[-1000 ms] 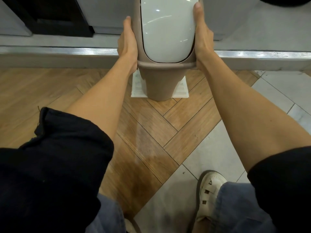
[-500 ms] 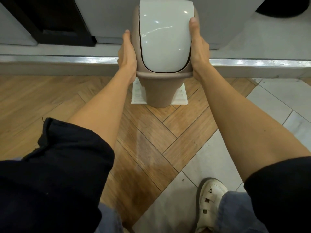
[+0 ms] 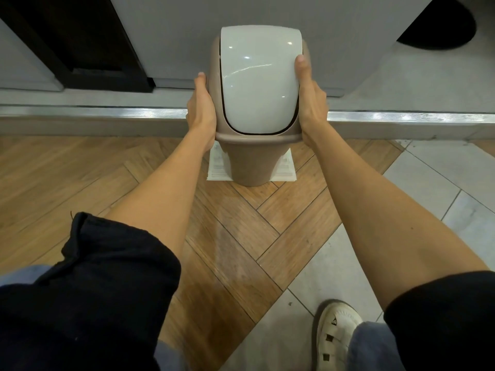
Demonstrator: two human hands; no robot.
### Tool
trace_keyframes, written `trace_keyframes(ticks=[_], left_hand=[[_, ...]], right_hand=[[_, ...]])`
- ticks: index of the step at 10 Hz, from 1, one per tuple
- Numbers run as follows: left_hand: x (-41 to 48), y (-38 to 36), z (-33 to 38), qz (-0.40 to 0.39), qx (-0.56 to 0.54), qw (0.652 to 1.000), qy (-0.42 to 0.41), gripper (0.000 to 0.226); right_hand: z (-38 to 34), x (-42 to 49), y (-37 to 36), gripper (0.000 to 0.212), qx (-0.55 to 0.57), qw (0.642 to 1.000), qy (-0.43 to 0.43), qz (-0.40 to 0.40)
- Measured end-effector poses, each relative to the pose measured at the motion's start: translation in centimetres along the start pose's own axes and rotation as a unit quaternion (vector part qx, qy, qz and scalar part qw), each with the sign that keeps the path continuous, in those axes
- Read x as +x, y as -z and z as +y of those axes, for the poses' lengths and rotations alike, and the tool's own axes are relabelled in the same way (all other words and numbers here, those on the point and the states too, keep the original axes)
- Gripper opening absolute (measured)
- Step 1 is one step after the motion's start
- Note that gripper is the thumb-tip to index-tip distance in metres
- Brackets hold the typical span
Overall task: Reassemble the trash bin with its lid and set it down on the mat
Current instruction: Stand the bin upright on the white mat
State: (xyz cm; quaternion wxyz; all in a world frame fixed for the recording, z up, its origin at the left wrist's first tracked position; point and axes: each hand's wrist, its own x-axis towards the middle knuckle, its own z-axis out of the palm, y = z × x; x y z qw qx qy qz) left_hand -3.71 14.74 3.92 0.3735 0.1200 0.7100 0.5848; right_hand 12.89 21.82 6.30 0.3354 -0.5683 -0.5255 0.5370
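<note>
A taupe trash bin point(image 3: 250, 162) stands upright with its lid fitted; the lid has a taupe frame and a glossy white swing flap point(image 3: 258, 76). Its base rests over a white printed mat point(image 3: 285, 171) on the wooden floor, and the mat shows at both sides of the base. My left hand point(image 3: 201, 111) presses flat against the lid's left side. My right hand point(image 3: 310, 103) clasps the right side, thumb on the flap's edge. Whether the base touches the mat I cannot tell.
A raised step with a metal edge strip point(image 3: 107, 113) runs across just behind the bin. A grey wall panel point(image 3: 348, 36) and a dark doorway point(image 3: 80, 36) lie beyond. Herringbone wood floor point(image 3: 227, 236) meets grey tiles point(image 3: 442, 170) at the right. My white shoe point(image 3: 334, 336) is at bottom right.
The bin, held between both hands, has come lower in view and its base now sits down over the mat. Both hands keep their grip on the lid's sides.
</note>
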Motion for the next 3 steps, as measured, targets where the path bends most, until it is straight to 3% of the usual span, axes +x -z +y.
trace_keyframes(ticks=[2,3], left_hand=[[-0.1,0.2,0.5,0.018,0.053,0.998,-0.008,0.055],[-0.2,0.8,1.9,0.058,0.128,0.986,-0.084,0.05]], right_hand=[[-0.1,-0.1,0.3,0.085,0.005,1.0,-0.009,-0.001],[-1.2,-0.2,0.9,0.094,-0.013,1.0,-0.002,0.012]])
